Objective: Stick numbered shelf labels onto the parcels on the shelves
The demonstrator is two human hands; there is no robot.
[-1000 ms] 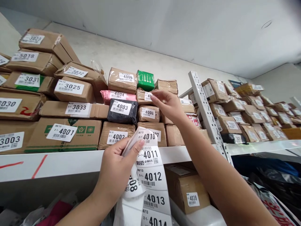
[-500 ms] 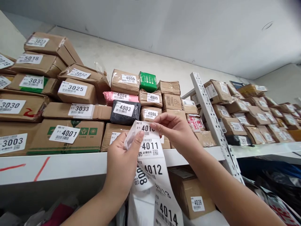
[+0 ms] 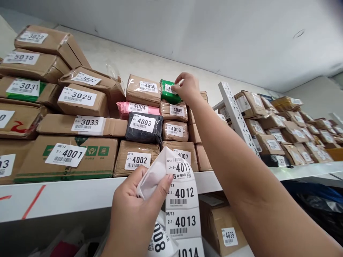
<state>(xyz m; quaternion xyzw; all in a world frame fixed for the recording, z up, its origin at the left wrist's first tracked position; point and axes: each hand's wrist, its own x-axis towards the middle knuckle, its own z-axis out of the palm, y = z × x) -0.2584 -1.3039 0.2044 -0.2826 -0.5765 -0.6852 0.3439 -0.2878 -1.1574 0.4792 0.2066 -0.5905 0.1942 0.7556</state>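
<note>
In my left hand (image 3: 142, 207) is a long strip of number labels (image 3: 182, 192), pinched between thumb and fingers. The labels showing on it read 4011, 4012 and 4013, with more hanging below, and its white backing folds over at the top. My right hand (image 3: 187, 87) is raised to a small green package (image 3: 171, 97) on top of the stack. Its thumb and finger pinch the right edge of a white label (image 3: 169, 88) that lies against the package front. The fingers partly cover that label's number. Beneath the green package is a brown parcel (image 3: 174, 110) labelled 4009.
Labelled cartons (image 3: 80, 96) are stacked on the left of a white shelf (image 3: 80, 200). A perforated metal post (image 3: 235, 114) stands on the right, with more parcels (image 3: 270, 144) beyond it. Under the shelf is a box (image 3: 222, 228) labelled 4039.
My right hand has peeled the 4010 label off the strip and carried it up to the green package, which was bare before. My left hand still holds the strip, slightly lower.
</note>
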